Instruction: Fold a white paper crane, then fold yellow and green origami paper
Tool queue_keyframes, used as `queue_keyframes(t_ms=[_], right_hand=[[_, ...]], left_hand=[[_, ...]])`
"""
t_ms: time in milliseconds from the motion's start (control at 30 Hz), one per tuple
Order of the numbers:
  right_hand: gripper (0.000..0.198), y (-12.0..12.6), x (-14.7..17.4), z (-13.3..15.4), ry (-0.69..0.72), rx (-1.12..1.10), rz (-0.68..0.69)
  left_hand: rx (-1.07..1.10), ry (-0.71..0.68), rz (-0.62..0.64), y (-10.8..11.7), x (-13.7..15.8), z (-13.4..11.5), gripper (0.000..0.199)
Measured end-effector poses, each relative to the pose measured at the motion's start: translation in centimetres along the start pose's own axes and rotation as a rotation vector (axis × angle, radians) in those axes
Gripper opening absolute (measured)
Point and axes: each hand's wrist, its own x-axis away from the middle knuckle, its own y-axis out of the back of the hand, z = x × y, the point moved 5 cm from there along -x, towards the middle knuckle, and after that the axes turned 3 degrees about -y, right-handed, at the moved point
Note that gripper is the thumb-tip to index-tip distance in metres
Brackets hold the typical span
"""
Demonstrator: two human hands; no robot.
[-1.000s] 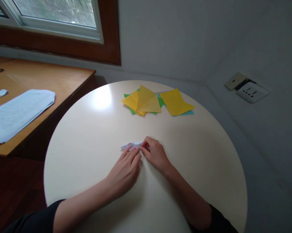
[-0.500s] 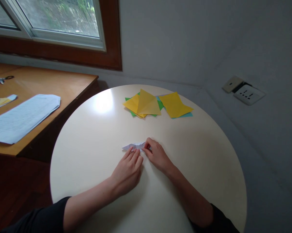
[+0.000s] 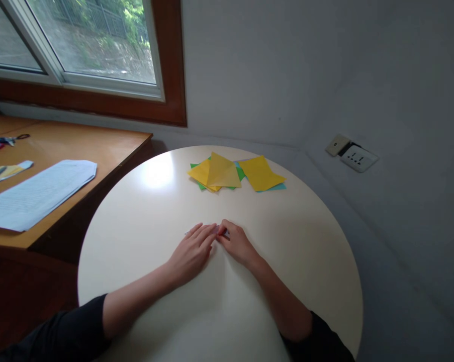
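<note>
A small folded piece of pale lilac paper lies on the round white table, mostly hidden under my fingers. My left hand lies across it with fingers stretched out flat, pressing it to the tabletop. Close beside it, my right hand pinches the right part of the same paper between thumb and bent fingers. The fingertips of both hands almost meet over the paper.
Yellow, green and blue paper sheets lie loosely piled toward the table's far edge. At left stands a wooden desk with printed sheets and scissors. A wall socket is at right.
My left hand has flattened and slid forward over the paper, covering more of it. The right hand keeps its pinch, now nearer the left fingertips. The camera view has tilted up slightly.
</note>
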Motion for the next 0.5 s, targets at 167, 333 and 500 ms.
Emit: queue_keyframes(t_ms=[167,333,500], right_hand=[[0.013,0.1,0.1,0.3,0.002,-0.051,0.001],[0.014,0.5,0.1,0.7,0.012,-0.063,0.027],[0.016,0.8,0.2,0.7,0.064,-0.023,0.059]], left_hand=[[0.0,0.019,0.205,-2.3,0.0,1.3,0.047],[0.011,0.005,0.294,-2.6,0.3,1.7,0.054],[0.021,0.007,0.282,-2.0,-0.2,2.0,0.046]])
